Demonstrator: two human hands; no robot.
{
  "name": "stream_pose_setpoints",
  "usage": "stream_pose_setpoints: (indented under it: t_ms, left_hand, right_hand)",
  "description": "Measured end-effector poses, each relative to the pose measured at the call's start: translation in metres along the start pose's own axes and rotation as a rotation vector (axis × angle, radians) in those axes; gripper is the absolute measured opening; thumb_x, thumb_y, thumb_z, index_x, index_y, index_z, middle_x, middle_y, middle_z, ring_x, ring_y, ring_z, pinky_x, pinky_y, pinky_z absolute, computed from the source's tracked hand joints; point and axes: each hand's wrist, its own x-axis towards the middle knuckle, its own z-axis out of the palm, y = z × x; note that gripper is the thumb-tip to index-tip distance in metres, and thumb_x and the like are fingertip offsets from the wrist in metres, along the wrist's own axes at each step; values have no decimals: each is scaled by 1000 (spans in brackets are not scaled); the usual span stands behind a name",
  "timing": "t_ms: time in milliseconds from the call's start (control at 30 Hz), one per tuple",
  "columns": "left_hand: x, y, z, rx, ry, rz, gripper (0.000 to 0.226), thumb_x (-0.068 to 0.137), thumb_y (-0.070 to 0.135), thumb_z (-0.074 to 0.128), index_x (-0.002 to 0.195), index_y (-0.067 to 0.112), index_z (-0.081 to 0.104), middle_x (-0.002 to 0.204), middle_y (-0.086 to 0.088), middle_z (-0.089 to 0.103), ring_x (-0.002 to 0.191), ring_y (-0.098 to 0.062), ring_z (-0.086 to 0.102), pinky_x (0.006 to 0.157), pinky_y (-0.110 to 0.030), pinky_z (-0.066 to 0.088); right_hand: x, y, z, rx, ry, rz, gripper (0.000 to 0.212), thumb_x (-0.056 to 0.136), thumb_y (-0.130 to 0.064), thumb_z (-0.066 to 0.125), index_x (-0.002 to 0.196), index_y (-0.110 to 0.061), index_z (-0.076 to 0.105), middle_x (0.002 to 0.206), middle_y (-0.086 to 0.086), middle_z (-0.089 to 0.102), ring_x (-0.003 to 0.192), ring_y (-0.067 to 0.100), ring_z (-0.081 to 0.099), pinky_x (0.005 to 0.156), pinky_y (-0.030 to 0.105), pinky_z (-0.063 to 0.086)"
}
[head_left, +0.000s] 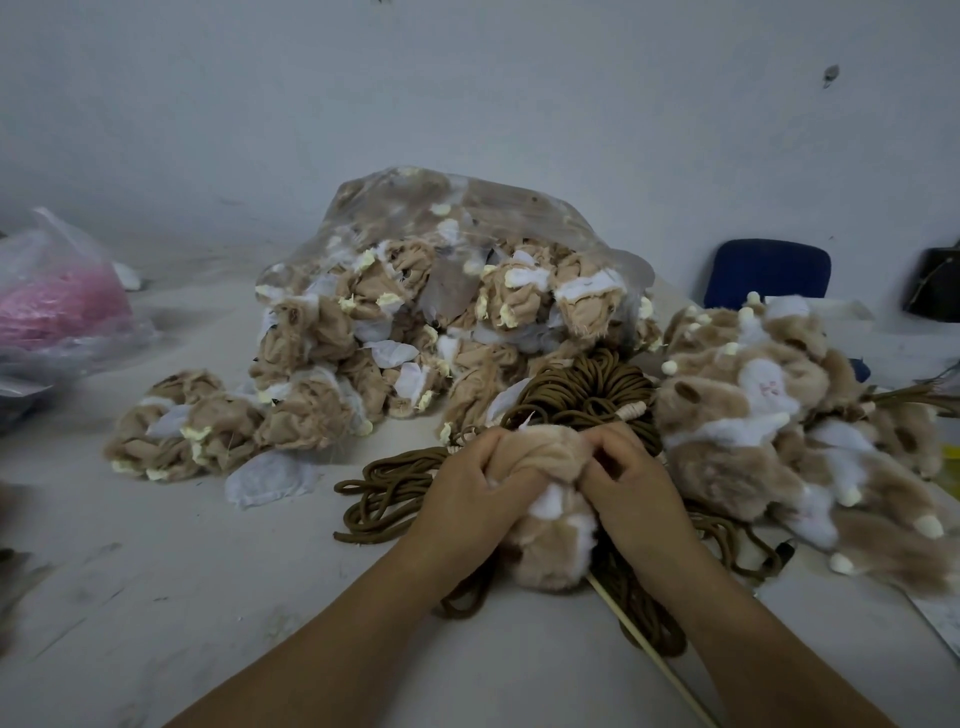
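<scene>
Grey-white bench, dim light: a left hand and right hand, each grip clenched on one tan plush skin, hold it dead centre over coiled brown cord. Furry plush pile at 2 o'clock; clear bag of skins at 12 o'clock.

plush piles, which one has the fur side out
The pile at the right: fluffy fur shows, while the bagged heap and small left pile show bare backing.
</scene>
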Motion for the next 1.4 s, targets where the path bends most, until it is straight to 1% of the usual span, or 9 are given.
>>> stream_pose_setpoints:
  t_ms: [200,433,667,1100,1167,1200,1267,1300,1400]
  left_hand:
    - [1,3,-5,-149,-42,-3,23,84,27,55,92,33,76,106,18,72,103,0,65,82,-12,50]
    - [4,4,-5,-369,1,-92,13,82,20,62,87,17,73,101,9,74,94,-7,70,70,-16,53]
    - [8,8,-8,-658,-116,-295,19,88,13,62,103,4,68,101,-16,69,85,-25,68,70,-34,55]
    - [7,4,-15,-1129,-285,-432,44,97,38,45,95,2,71,82,-14,72,73,-24,72,62,-32,59]
    - [6,8,-13,-1137,-416,-373,32,96,33,54,105,3,59,82,-14,72,77,-25,72,67,-31,59]
    - [7,13,-10,-1016,-385,-427,43,100,37,26,105,6,56,77,-11,72,71,-22,71,63,-28,58]
    - [7,25,-3,-782,-456,-529,55,57,16,82,106,11,58,79,-6,72,74,-16,70,71,-21,58]
    - [9,22,-2,-743,-542,-438,12,90,11,62,102,10,64,86,-8,74,82,-16,70,87,-22,55]
    - [14,3,-8,-311,51,-286,14,93,21,61,84,25,70,85,3,74,83,-12,67,76,-29,55]
  right_hand:
    - [0,4,-1,454,-239,218,14,84,-15,53,83,-13,67,85,12,65,79,22,60,73,35,50]
    - [1,6,2,701,-311,271,38,78,-29,57,98,2,65,100,19,65,98,25,62,85,32,54]
    - [0,2,11,368,-98,209,59,76,-51,48,102,2,58,105,24,63,105,38,59,97,56,46]
    - [-3,0,10,293,-201,13,34,89,-34,53,124,-38,53,116,-20,63,109,-1,59,82,15,50]
    - [-7,0,16,172,-240,-33,39,91,-39,56,129,-44,48,120,-25,60,114,-6,54,86,12,48]
    - [-9,1,18,137,-241,-53,35,93,-38,55,126,-47,49,119,-24,61,112,-6,55,85,11,48]
    - [-9,1,17,95,-173,-102,24,95,-34,52,111,-51,56,107,-22,65,100,-7,60,75,8,47]
    - [-9,0,14,88,-124,-108,22,96,-31,51,103,-51,58,100,-21,67,92,-7,62,69,8,47]
    - [-7,-2,7,72,27,-68,13,94,-37,50,89,-46,59,86,-16,68,77,-1,63,59,17,50]
